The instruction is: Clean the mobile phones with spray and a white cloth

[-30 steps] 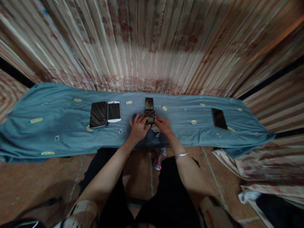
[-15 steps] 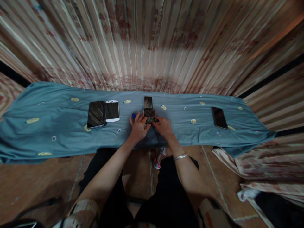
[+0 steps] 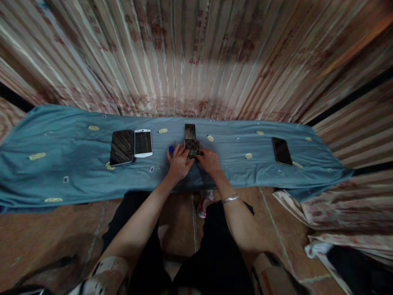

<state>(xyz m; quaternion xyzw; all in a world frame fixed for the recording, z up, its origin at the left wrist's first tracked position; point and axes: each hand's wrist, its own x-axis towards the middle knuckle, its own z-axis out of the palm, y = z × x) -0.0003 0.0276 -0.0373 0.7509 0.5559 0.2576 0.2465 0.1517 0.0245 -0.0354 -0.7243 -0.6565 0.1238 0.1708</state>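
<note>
Dim warm light; soft blur, edges bowed.

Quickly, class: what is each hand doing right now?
Left hand: fingers closed on the checkered flip phone.
Right hand: fingers on the same phone; grip cannot be told.

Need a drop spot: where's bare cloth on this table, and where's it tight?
Free: blue cloth left of the black phone, and the stretch between the right hand and the far-right phone. Crowded: centre, where left hand and right hand meet at the checkered case.
</note>
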